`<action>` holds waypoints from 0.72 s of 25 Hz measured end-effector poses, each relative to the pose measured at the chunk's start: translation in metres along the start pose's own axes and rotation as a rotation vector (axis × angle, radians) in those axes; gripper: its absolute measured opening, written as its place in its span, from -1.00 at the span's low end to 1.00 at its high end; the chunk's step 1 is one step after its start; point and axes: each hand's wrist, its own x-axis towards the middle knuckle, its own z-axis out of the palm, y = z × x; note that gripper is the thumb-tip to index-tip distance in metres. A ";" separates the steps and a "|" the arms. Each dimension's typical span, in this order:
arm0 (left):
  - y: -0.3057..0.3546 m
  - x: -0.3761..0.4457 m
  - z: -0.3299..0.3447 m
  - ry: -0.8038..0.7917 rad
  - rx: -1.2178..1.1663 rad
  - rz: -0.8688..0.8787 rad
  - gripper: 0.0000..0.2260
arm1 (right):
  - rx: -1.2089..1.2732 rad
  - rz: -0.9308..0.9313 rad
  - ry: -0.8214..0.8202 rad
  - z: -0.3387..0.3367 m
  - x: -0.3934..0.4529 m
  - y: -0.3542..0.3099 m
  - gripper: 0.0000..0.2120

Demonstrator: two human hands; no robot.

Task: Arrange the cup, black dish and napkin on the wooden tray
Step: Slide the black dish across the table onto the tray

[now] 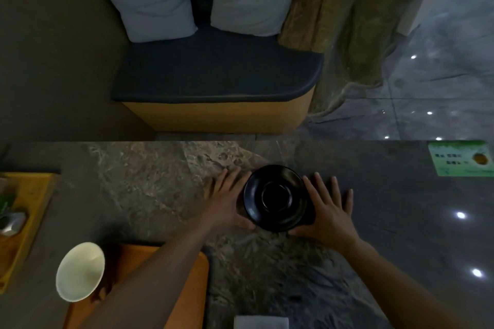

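Observation:
A round black dish (275,197) lies on the stone table past the middle. My left hand (227,199) touches its left rim and my right hand (327,207) its right rim, fingers spread flat on the table and thumbs tucked under the near edge. The white cup (80,272) stands on the near-left part of the orange wooden tray (187,280); my left forearm crosses over the tray. A white napkin (261,322) lies on the table at the bottom edge, right of the tray.
A yellow tray (34,211) with a small potted plant sits at the far left. A green card (461,158) lies at the table's far right corner. Beyond the table stands a bench with a dark cushion (213,75) and two pale pillows.

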 end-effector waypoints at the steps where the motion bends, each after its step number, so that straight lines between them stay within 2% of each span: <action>1: 0.002 0.000 0.002 0.014 -0.011 -0.005 0.15 | 0.008 0.002 0.003 0.001 0.000 0.000 0.24; 8: 0.006 0.002 0.008 0.040 -0.101 -0.015 0.21 | 0.076 0.029 -0.027 0.000 0.001 -0.004 0.25; 18: 0.011 -0.024 0.008 0.074 -0.199 -0.020 0.14 | 0.167 0.015 -0.036 0.001 -0.006 -0.006 0.25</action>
